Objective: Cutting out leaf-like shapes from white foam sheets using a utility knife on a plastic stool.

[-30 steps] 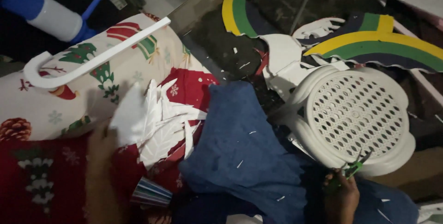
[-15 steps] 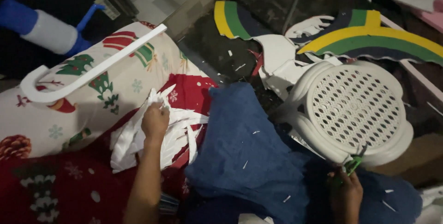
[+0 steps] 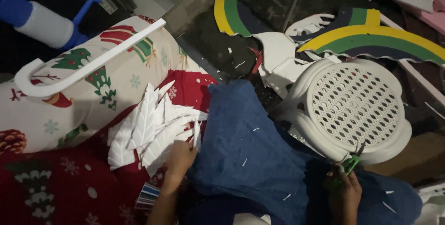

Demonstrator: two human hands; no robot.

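Since half a second back the left hand [image 3: 180,157] has slid down off the top of the pile to its lower right edge, beside the knee; the pile now shows fully. Left fingers curled onto the edge of the white serrated leaf-shaped foam cutouts [image 3: 148,130], pinching or just touching, can't tell. Cutouts lie fanned and overlapping on the red-and-cream festive printed fabric [image 3: 92,90], likely parked there within easy reach. Each is flat, matte white, pointed, with jagged edges and a centre vein. Right hand [image 3: 345,195] stays low by the right knee, closed on small green-handled scissors [image 3: 351,162], blades up toward the rim of the white perforated plastic stool [image 3: 354,106], held ready rather than cutting. Blue denim lap [image 3: 250,151] is flecked with white trimmings. White hooked cane-shaped piece [image 3: 83,67] rests across the fabric, well apart from the hands
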